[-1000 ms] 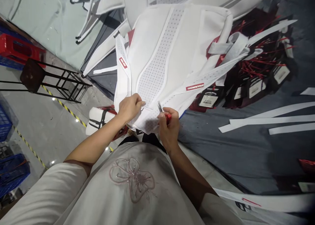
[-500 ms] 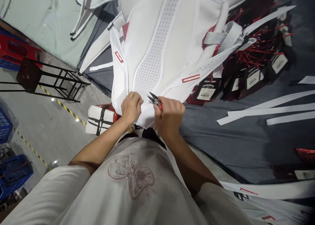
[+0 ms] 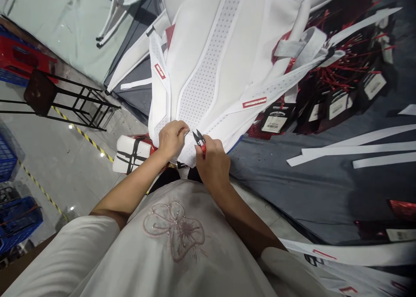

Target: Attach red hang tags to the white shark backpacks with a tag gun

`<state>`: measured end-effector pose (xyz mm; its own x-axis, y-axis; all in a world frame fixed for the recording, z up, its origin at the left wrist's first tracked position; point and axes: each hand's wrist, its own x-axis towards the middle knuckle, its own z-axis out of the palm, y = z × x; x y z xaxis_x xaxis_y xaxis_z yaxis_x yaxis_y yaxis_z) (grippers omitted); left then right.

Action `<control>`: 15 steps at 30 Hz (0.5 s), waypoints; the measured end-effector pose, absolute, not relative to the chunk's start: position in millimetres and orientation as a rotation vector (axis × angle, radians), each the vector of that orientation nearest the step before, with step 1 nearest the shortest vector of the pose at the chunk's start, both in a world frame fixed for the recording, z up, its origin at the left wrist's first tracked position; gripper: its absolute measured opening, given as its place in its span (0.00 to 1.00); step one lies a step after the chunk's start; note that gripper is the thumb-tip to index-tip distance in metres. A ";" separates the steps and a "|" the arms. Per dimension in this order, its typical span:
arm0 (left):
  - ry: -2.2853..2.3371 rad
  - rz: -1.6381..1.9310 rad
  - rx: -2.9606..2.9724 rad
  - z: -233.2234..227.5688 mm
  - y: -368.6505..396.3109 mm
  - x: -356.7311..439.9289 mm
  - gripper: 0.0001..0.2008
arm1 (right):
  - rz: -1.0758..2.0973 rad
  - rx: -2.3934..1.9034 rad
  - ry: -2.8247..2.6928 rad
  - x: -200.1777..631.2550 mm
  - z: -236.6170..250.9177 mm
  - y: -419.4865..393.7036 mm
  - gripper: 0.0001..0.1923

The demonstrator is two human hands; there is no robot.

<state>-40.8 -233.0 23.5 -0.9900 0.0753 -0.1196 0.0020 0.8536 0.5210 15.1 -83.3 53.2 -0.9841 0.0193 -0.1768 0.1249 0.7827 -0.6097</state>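
White padded fabric backpack (image 3: pixel 227 63) with a perforated mesh centre strip and small red labels lies back-panel up on the grey cloth-covered worktable (image 3: pixel 325 193), its bottom edge hanging over the table edge right in front of the person. Left hand (image 3: pixel 171 137) is closed in a pinch on that bottom hem, bunching the fabric. Right hand (image 3: pixel 212 163) is wrapped around small red-handled thread snips (image 3: pixel 199 139), dark blades parted and pointing at the hem just beside the left fingertips. The pack looks light, soft and floppy with foam padding, likely not slippery or fragile; white cloth would mark easily. Best held at the hem or a seam edge, pulled taut, away from the blades. Mesh strip is bordered by white piping; shoulder straps (image 3: pixel 279 87) splay to the right. Beside it: a pile of black hang tags with red strings (image 3: pixel 338 93), loose white webbing strips (image 3: pixel 357 145), a black metal stool (image 3: pixel 58 100) on the floor at left.
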 end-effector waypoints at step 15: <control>2.903 0.689 0.273 14.7 -243.7 -56.5 0.06 | -0.955 0.452 2.937 26.9 24.4 -133.5 0.18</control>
<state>-56.5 -243.7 14.7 -0.9729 0.2092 -0.0987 0.1426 0.8783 0.4563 26.9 -133.5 24.4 -0.9578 0.2666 -0.1073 0.2788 0.7709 -0.5728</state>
